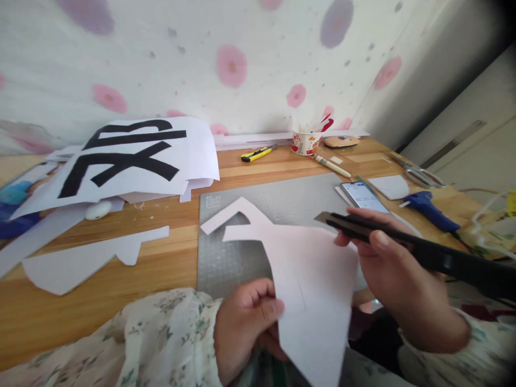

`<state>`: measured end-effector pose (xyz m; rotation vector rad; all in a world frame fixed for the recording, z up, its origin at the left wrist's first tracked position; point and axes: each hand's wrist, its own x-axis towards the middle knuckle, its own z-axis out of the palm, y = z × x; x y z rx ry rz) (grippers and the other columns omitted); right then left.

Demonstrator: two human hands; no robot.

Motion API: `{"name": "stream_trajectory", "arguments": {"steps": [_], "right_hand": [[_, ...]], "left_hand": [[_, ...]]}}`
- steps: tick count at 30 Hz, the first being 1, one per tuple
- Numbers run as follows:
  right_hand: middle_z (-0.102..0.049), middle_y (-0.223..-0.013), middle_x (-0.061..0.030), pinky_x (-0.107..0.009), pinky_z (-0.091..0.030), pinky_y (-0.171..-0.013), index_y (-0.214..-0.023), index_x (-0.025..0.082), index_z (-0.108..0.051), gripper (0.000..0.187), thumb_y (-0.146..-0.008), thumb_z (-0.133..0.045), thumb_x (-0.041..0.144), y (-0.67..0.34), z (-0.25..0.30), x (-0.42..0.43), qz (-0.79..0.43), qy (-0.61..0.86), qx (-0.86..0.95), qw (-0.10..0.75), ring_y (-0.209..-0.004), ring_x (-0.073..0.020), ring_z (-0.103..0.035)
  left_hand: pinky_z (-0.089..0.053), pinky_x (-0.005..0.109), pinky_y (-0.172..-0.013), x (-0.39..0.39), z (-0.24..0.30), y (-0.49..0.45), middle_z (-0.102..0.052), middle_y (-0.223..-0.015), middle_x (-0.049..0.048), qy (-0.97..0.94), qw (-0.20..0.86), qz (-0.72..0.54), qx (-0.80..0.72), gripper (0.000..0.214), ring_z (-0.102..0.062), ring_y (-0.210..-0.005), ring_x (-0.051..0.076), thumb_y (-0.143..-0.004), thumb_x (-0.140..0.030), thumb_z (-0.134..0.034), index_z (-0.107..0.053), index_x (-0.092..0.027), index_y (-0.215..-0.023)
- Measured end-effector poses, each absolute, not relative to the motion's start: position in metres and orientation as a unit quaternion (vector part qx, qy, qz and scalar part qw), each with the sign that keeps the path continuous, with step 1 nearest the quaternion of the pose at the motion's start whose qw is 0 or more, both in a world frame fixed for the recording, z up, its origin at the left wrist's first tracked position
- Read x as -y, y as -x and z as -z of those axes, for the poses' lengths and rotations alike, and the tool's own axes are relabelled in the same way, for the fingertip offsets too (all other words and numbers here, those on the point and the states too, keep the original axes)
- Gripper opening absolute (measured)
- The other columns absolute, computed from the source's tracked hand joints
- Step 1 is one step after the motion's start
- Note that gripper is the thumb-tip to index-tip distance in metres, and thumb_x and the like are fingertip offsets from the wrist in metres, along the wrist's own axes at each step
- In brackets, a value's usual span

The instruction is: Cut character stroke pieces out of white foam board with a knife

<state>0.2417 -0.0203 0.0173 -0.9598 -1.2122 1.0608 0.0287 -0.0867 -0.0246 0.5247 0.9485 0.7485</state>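
My left hand (252,322) pinches the left edge of a white foam board piece (314,269), thumb on top and fingers behind. The piece has two narrow arms at its far left end and a short thin line on its face. Its lower end hangs past the grey cutting mat (237,269) toward me. In my right hand (397,274) is a black utility knife (374,231), its blade out and pointing left, above the board's right part. Some of the right fingers are hidden behind the board and the knife.
Printed paper with black characters (133,156) lies back left, near a white cut-off (88,260). Behind the mat are a yellow utility knife (258,154) and a paper cup (305,143). To the right lie a phone (360,196), scissors (419,173) and a blue glue gun (431,210).
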Motion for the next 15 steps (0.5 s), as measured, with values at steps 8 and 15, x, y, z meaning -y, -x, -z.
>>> {"name": "stream_trajectory", "arguments": {"steps": [8,15], "right_hand": [[-0.071,-0.090,-0.0039,-0.037,-0.054,-0.075,-0.111,0.025,-0.067,0.027,-0.089,-0.060,0.040,-0.239,0.008,0.017,-0.496,0.449,0.508,0.543,-0.076,-0.0193,-0.066],[-0.071,-0.103,-0.0045,-0.035,-0.057,-0.076,-0.115,0.027,-0.065,0.032,-0.085,-0.069,0.038,-0.241,0.010,0.010,-0.429,0.462,0.622,0.464,-0.081,-0.0192,-0.070]], "left_hand": [[-0.048,0.023,-0.050,0.072,0.001,-0.013,-0.071,-0.069,0.0078,-0.420,0.770,-0.168,-0.450,0.037,-0.065,-0.053,0.016,-0.078,-0.051,-0.064,-0.064,-0.017,-0.091],[-0.039,0.044,-0.107,0.070,0.009,-0.007,-0.067,-0.124,0.0100,-0.857,0.209,-0.237,-0.407,0.032,-0.057,-0.119,0.027,-0.085,-0.019,-0.053,-0.068,-0.022,-0.113]]}}
